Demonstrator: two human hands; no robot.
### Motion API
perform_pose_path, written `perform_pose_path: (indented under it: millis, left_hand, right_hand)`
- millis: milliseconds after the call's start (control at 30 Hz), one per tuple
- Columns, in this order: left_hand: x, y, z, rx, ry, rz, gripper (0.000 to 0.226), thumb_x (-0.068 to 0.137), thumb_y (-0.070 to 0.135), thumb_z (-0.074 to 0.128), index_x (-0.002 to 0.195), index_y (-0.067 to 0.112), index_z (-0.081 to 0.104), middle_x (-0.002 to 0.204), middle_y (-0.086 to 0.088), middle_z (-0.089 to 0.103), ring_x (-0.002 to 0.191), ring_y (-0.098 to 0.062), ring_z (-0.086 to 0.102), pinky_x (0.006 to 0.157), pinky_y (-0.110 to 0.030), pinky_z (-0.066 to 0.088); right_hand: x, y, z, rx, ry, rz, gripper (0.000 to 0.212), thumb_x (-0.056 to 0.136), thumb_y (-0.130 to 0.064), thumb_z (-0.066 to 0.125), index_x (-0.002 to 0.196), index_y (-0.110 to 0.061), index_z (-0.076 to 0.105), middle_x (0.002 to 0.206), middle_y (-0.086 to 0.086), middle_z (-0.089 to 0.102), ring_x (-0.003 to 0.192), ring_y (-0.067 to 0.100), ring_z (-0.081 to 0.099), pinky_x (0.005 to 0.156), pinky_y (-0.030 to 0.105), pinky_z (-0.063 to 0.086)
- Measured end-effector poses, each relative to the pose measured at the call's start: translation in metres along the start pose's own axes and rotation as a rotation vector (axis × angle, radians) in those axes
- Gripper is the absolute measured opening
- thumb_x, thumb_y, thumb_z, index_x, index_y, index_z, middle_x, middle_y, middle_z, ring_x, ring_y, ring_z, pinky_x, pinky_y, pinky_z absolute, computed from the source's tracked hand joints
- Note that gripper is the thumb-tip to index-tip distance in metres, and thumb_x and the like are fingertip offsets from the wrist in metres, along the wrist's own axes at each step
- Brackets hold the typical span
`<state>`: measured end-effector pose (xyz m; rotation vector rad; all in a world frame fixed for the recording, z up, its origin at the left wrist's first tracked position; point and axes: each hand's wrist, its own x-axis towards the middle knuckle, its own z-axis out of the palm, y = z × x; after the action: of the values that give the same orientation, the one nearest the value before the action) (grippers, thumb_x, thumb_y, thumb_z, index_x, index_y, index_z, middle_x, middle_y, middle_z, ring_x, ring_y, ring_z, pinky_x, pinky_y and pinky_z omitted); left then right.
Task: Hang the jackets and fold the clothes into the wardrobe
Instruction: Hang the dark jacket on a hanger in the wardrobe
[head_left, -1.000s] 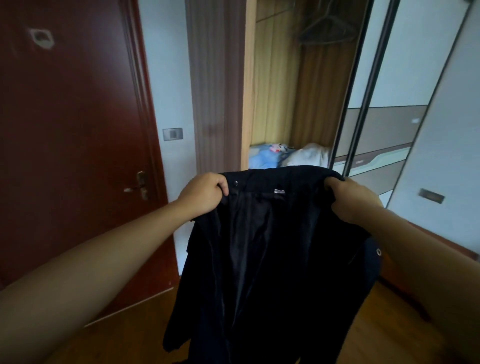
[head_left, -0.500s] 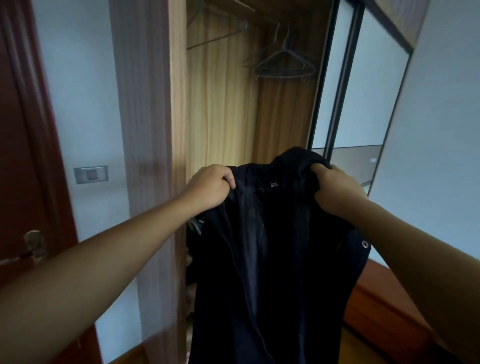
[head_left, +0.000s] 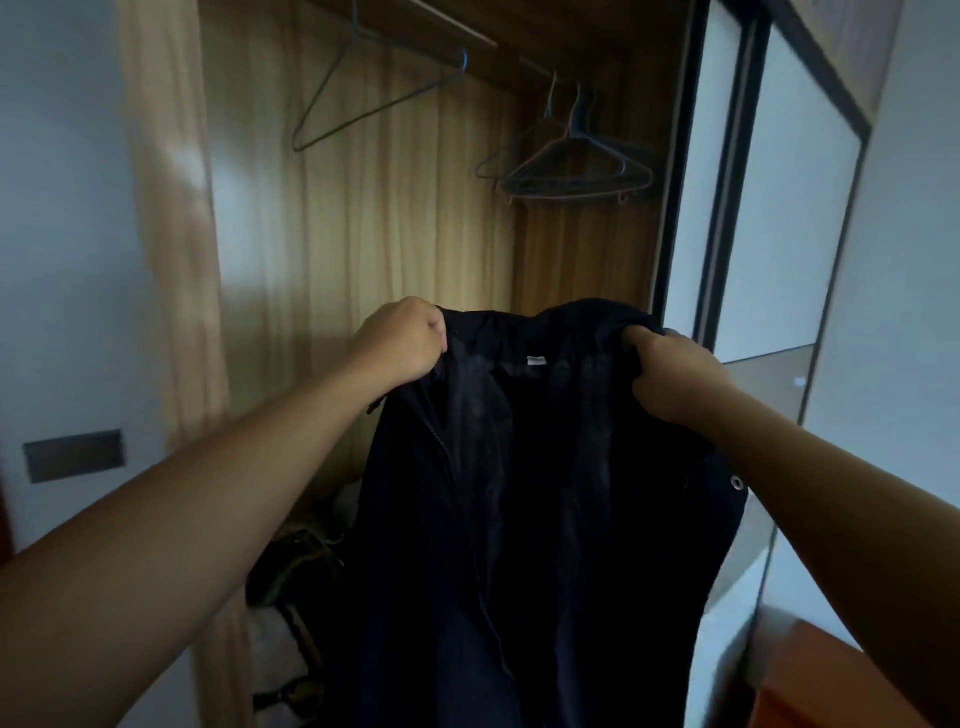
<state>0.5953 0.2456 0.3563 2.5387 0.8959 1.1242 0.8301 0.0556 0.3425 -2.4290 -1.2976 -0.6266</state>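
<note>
Currently, both hands hold a dark jacket (head_left: 519, 493) up in front of the open wardrobe (head_left: 395, 234). The left hand (head_left: 402, 340) grips the top edge of the jacket at its left end, with the fingers curled into a fist round the fabric. The right hand (head_left: 675, 374) grips the top edge at the opposite end, thumb and fingers bunching the cloth. The collar area spans the gap between the two hands. A small white label (head_left: 537, 360) shows just below that edge, roughly midway. The jacket body hangs straight down with its inner lining toward the camera and runs out of the bottom of the view. A metal snap (head_left: 736, 483) shows at its right edge.

Inside the wardrobe, one wire hanger (head_left: 363, 104) hangs tilted at the upper left. A cluster of hangers (head_left: 571, 166) hangs at the upper right, near the sliding door (head_left: 779, 234). Both are well above the jacket. A dark bundle (head_left: 291, 566) lies low in the wardrobe, left of the jacket; its identity cannot be determined. A switch plate (head_left: 72, 456) sits on the wall left of the wardrobe.
</note>
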Motion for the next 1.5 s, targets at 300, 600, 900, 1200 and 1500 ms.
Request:
perform_pose_path:
  millis: [300, 600, 900, 1200, 1500]
  left_hand:
    - [0.071, -0.023, 0.024, 0.219, 0.189, -0.135, 0.032, 0.084, 0.003, 0.040, 0.075, 0.017, 0.067, 0.085, -0.003, 0.070, 0.080, -0.027, 0.065, 0.074, -0.041, 0.058]
    - [0.137, -0.023, -0.019, 0.447, 0.313, -0.282, 0.032, 0.084, 0.000, 0.045, 0.071, 0.023, 0.063, 0.086, -0.005, 0.066, 0.083, -0.029, 0.062, 0.073, -0.038, 0.054]
    - [0.195, -0.022, -0.108, 0.632, 0.476, -0.310, 0.034, 0.088, -0.002, 0.044, 0.082, 0.024, 0.063, 0.101, -0.005, 0.062, 0.093, -0.031, 0.061, 0.084, -0.044, 0.056]
    - [0.224, -0.096, -0.124, 0.664, 0.436, -0.304, 0.033, 0.089, -0.005, 0.044, 0.088, 0.021, 0.064, 0.105, -0.007, 0.062, 0.094, -0.030, 0.061, 0.084, -0.041, 0.055]
    - [0.196, -0.199, -0.059, 0.529, 0.269, -0.436, 0.037, 0.083, -0.010, 0.043, 0.081, 0.019, 0.066, 0.103, -0.006, 0.065, 0.093, -0.024, 0.062, 0.078, -0.031, 0.052]
  right_hand:
    - [0.132, 0.003, 0.057, 0.148, 0.026, -0.206, 0.038, 0.090, -0.013, 0.050, 0.127, -0.024, 0.051, 0.114, 0.012, 0.053, 0.094, 0.036, 0.057, 0.076, 0.043, 0.052]
    - [0.257, -0.010, 0.060, 0.288, 0.050, -0.408, 0.019, 0.090, -0.011, 0.047, 0.103, -0.023, 0.053, 0.114, 0.014, 0.055, 0.097, 0.036, 0.058, 0.079, 0.039, 0.050]
    - [0.364, -0.074, 0.008, 0.375, 0.272, -0.541, 0.020, 0.091, -0.008, 0.050, 0.104, -0.023, 0.055, 0.120, 0.019, 0.052, 0.105, 0.041, 0.059, 0.076, 0.035, 0.038]
    - [0.425, -0.120, 0.041, 0.237, 0.271, -0.617, 0.025, 0.091, -0.014, 0.056, 0.112, -0.027, 0.054, 0.112, 0.011, 0.041, 0.092, 0.040, 0.057, 0.084, 0.044, 0.053]
    - [0.413, -0.147, 0.176, 0.207, 0.052, -0.740, 0.016, 0.095, -0.017, 0.054, 0.107, -0.027, 0.051, 0.105, 0.004, 0.040, 0.081, 0.028, 0.052, 0.076, 0.038, 0.049]
